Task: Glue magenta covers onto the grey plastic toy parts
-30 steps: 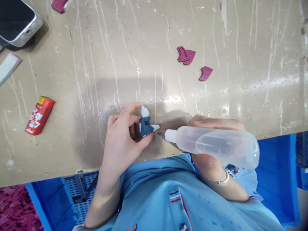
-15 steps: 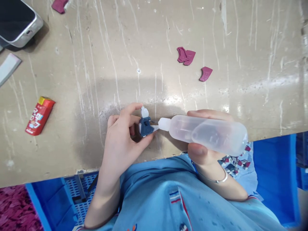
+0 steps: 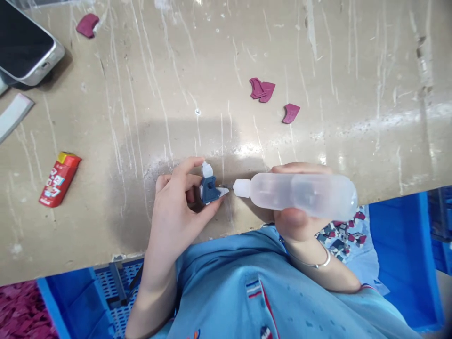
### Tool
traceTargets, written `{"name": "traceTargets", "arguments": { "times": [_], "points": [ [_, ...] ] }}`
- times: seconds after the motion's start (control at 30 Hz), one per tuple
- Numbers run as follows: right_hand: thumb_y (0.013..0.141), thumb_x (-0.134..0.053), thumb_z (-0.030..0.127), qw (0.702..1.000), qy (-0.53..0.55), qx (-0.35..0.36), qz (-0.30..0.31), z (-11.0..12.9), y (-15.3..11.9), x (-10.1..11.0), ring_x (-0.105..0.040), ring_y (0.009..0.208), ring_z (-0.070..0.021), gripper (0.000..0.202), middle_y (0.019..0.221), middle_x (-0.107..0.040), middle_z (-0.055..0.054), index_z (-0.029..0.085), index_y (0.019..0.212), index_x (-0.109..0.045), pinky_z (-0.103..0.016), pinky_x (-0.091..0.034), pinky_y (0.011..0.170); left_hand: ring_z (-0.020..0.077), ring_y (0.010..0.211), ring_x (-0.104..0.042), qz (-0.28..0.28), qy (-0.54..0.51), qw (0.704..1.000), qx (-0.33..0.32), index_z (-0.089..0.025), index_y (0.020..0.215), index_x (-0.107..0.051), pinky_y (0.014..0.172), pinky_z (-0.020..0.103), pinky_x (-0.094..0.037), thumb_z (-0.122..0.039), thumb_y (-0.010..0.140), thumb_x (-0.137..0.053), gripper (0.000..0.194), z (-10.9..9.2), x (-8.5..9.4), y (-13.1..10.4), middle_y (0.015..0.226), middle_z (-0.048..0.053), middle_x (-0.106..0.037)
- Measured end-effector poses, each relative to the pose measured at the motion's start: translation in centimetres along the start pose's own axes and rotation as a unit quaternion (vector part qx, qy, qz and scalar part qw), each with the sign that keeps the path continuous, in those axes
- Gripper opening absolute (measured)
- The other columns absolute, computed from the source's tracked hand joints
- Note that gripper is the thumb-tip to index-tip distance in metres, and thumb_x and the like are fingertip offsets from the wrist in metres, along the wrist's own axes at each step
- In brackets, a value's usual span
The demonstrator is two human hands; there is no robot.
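In the head view, the left hand (image 3: 175, 207) has its grip pinched on a small blue and white piece (image 3: 211, 189), near the front edge of the worktop (image 3: 148, 89). The right hand (image 3: 300, 225) has its grip around a cloudy bottle (image 3: 300, 193) that points at the piece. I cannot tell if they touch. A red lighter (image 3: 59, 181) lies to the left.

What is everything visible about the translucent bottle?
The bottle is whitish, apparently plastic, with a rounded base, white cap and thin dark tip. Held by the right hand, it seems roughly level above the table, tip towards the blue-and-white piece in the left hand; whether they touch is unclear.
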State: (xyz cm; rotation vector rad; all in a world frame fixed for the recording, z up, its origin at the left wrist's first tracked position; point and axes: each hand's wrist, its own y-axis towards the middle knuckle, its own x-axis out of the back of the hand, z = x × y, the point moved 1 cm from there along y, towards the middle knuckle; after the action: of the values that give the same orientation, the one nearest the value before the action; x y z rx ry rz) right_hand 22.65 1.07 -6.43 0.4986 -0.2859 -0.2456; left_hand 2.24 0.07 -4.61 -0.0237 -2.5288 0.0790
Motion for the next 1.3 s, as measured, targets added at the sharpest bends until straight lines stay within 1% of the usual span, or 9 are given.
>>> {"name": "traceTargets", "arguments": {
  "times": [0.1,0.2,0.33,0.47,0.6,0.7,0.8,1.03,1.3],
  "points": [
    [0.110,-0.050,0.072,0.972,0.157,-0.165,0.060,-2.0,1.7,1.5,-0.065,0.062,-0.0186,0.050,0.082,-0.069,-0.003,0.029,0.108,-0.076,-0.035,-0.057,0.054,0.0165,0.066,-0.058,-0.015,0.005,1.000,0.003,-0.034,0.133,-0.066,0.089,0.040,-0.049,-0.026,0.084,-0.086,0.054,0.3,0.0,-0.1,0.081,-0.009,-0.072],
    [0.118,-0.036,0.060,0.886,0.313,-0.315,0.133,-4.6,4.4,4.4,-0.046,0.055,-0.0142,0.052,0.069,-0.053,0.003,0.029,0.103,-0.075,-0.028,-0.049,0.055,0.0176,0.066,-0.057,-0.021,0.016,1.000,0.007,-0.035,0.132,-0.067,0.087,0.040,-0.050,-0.028,0.085,-0.084,0.051,0.8,0.0,-0.2,0.079,-0.008,-0.072],
    [0.121,-0.038,0.032,0.838,0.411,-0.350,0.083,-6.7,6.6,7.8,-0.037,0.055,-0.0123,0.040,0.069,-0.049,0.006,0.030,0.109,-0.076,-0.021,-0.041,0.057,0.0224,0.072,-0.061,-0.017,0.039,0.999,0.034,-0.035,0.133,-0.068,0.084,0.040,-0.052,-0.038,0.084,-0.086,0.052,1.4,0.2,-0.4,0.077,-0.006,-0.072],
    [0.116,-0.014,0.071,0.892,0.293,-0.315,0.141,-5.7,6.4,7.6,-0.037,0.053,-0.0151,0.075,0.071,-0.058,0.002,0.029,0.117,-0.076,-0.028,-0.038,0.048,0.0266,0.079,-0.063,-0.019,0.048,0.998,0.046,-0.036,0.135,-0.068,0.081,0.040,-0.053,-0.046,0.084,-0.085,0.054,1.7,0.1,-0.6,0.082,-0.002,-0.076],
    [0.119,-0.029,0.057,0.960,-0.059,-0.148,0.230,-4.1,7.0,5.7,-0.072,0.081,-0.0210,0.055,0.106,-0.082,-0.009,0.029,0.131,-0.074,-0.038,-0.063,0.072,0.0287,0.082,-0.064,-0.011,0.057,0.997,0.045,-0.034,0.134,-0.068,0.086,0.042,-0.054,-0.045,0.087,-0.082,0.050,1.2,0.1,-0.5,0.081,-0.002,-0.077],
    [0.114,-0.049,0.027,0.929,-0.237,-0.019,0.283,-4.9,8.8,4.7,-0.069,0.141,-0.0315,0.035,0.148,-0.077,-0.013,0.024,0.132,-0.079,-0.058,-0.059,0.118,0.0289,0.082,-0.065,-0.004,0.057,0.997,0.050,-0.032,0.134,-0.067,0.091,0.044,-0.054,-0.044,0.089,-0.078,0.048,0.8,0.0,-0.4,0.080,-0.002,-0.076],
    [0.111,-0.048,0.015,0.878,-0.325,0.075,0.345,-6.6,10.5,4.4,-0.074,0.137,-0.0291,0.040,0.144,-0.081,-0.011,0.022,0.130,-0.083,-0.053,-0.063,0.116,0.0285,0.080,-0.064,-0.007,0.055,0.997,0.044,-0.030,0.133,-0.067,0.093,0.046,-0.055,-0.043,0.090,-0.075,0.046,0.8,-0.1,-0.3,0.076,-0.003,-0.072],
    [0.109,-0.062,0.024,0.873,-0.350,0.146,0.307,-6.7,11.3,4.3,-0.079,0.082,-0.0219,0.024,0.098,-0.085,-0.012,0.018,0.111,-0.085,-0.033,-0.065,0.068,0.0294,0.078,-0.063,-0.034,0.030,0.999,0.006,-0.032,0.131,-0.067,0.087,0.046,-0.055,-0.044,0.094,-0.074,0.039,1.3,-0.5,-0.2,0.071,-0.003,-0.066],
    [0.106,-0.074,0.017,0.956,-0.059,0.162,0.237,0.0,7.0,1.4,-0.083,0.091,-0.0171,0.011,0.102,-0.085,-0.005,0.023,0.113,-0.080,-0.028,-0.072,0.081,0.0216,0.068,-0.062,-0.066,-0.006,0.996,0.051,-0.028,0.130,-0.063,0.087,0.044,-0.052,-0.034,0.087,-0.084,0.049,0.0,-1.3,0.5,0.076,-0.007,-0.073]
  ]
}}
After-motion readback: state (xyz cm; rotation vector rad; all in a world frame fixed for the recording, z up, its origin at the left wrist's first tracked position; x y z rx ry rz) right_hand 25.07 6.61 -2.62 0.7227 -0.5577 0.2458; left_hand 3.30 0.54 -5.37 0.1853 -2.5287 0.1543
